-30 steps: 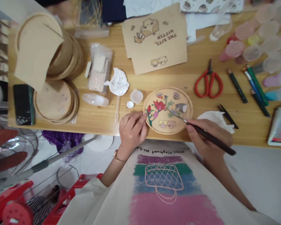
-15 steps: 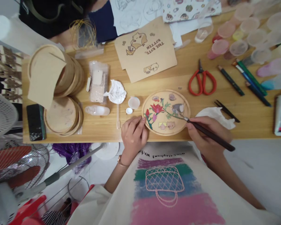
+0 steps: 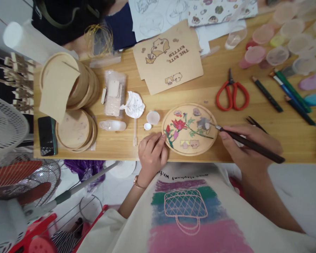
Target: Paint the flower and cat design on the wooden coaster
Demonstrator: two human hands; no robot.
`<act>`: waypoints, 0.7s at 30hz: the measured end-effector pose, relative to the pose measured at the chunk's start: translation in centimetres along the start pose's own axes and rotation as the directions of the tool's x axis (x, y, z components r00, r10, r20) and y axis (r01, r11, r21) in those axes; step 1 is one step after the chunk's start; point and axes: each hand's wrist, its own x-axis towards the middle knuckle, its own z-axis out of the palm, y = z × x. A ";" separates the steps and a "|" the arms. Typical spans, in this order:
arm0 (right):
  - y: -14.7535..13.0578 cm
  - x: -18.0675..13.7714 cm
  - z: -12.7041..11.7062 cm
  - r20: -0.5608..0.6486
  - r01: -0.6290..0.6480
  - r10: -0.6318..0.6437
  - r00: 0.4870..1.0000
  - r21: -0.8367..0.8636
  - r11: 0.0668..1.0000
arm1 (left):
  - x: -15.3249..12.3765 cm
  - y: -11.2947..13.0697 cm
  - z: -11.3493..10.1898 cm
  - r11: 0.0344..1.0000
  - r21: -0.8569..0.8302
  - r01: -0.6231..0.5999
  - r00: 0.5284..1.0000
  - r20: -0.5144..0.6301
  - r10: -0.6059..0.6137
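A round wooden board (image 3: 200,150) lies flat near the table's front edge, with coloured flowers, green stems, a grey-white shape and small animal pictures on it. My left hand (image 3: 153,151) has its fingers bent against the left rim, the fingertips steadying it. In my right hand (image 3: 249,142) is a slim tool (image 3: 252,144) with a dark handle and a thin metal end, held like a pen. Its tip is over the board's right side, beside the grey-white shape; I cannot tell whether it touches. My right hand partly hides the black tweezers (image 3: 256,124).
Red-handled scissors (image 3: 232,95) and pencils (image 3: 267,94) lie to the right, below several small lidded cups (image 3: 277,55). Leftward are crumpled tissue (image 3: 134,104), a small bottle (image 3: 112,125), stacked wooden rounds (image 3: 73,129) and a phone (image 3: 47,135). Printed brown paper (image 3: 171,58) lies behind.
My right hand has moved right, and the tool's tip has gone from the dark stem up to the grey-white shape. My left hand stays at the rim. The view has shifted slightly.
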 end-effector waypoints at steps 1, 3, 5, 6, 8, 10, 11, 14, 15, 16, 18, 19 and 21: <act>0.1 -0.1 -0.1 -0.006 0.008 -0.008 1.000 -0.004 1.000 | 0.0 0.0 0.0 1.000 0.002 0.005 1.000 0.003 -0.005; 0.4 -0.3 -0.3 -0.027 0.024 -0.025 0.999 -0.021 0.999 | 0.0 0.1 0.0 1.000 0.003 0.007 1.000 0.006 -0.007; 0.7 -0.5 -0.4 -0.036 0.007 -0.008 0.999 -0.040 0.999 | 0.0 0.1 0.0 1.000 0.001 0.002 1.000 0.006 -0.002; 0.8 -0.6 -0.5 -0.037 -0.008 0.006 0.999 -0.044 0.999 | 0.0 0.1 0.0 1.000 0.000 0.000 1.000 0.005 0.000; 1.0 -0.8 -0.5 -0.037 -0.022 0.021 0.999 -0.026 0.999 | 0.1 0.1 0.0 1.000 0.000 -0.001 1.000 0.003 0.001; 1.1 -0.8 -0.5 -0.037 -0.004 0.004 0.999 0.007 1.000 | 0.1 0.0 0.0 1.000 -0.004 -0.003 1.000 0.003 0.003; 1.1 -0.8 -0.5 -0.036 0.002 -0.001 0.999 0.018 1.000 | 0.1 0.0 0.0 1.000 -0.008 -0.003 1.000 0.004 0.003; 0.8 -0.8 -0.6 -0.032 -0.011 0.012 0.999 0.015 1.000 | 0.1 0.1 -0.1 1.000 -0.011 -0.005 1.000 0.009 0.005; 0.6 -0.8 -0.6 -0.029 -0.029 0.029 0.999 0.006 1.000 | 0.2 0.1 -0.1 1.000 -0.008 -0.005 1.000 0.011 0.005; 0.5 -0.8 -0.5 -0.028 -0.055 0.055 0.998 -0.004 0.998 | 0.2 0.1 -0.1 1.000 -0.002 -0.005 1.000 0.014 0.005; 0.2 -0.7 -0.5 -0.033 -0.105 0.105 0.994 -0.014 0.994 | 0.2 0.1 -0.1 1.000 0.008 0.000 1.000 0.017 0.000; 0.1 -0.6 -0.5 -0.039 -0.126 0.125 0.991 -0.010 0.992 | 0.2 0.1 -0.1 1.000 0.010 0.002 1.000 0.017 -0.003; -0.1 -0.6 -0.6 -0.060 -0.144 0.145 0.988 0.011 0.989 | 0.2 0.1 -0.1 1.000 0.010 0.003 1.000 0.018 -0.003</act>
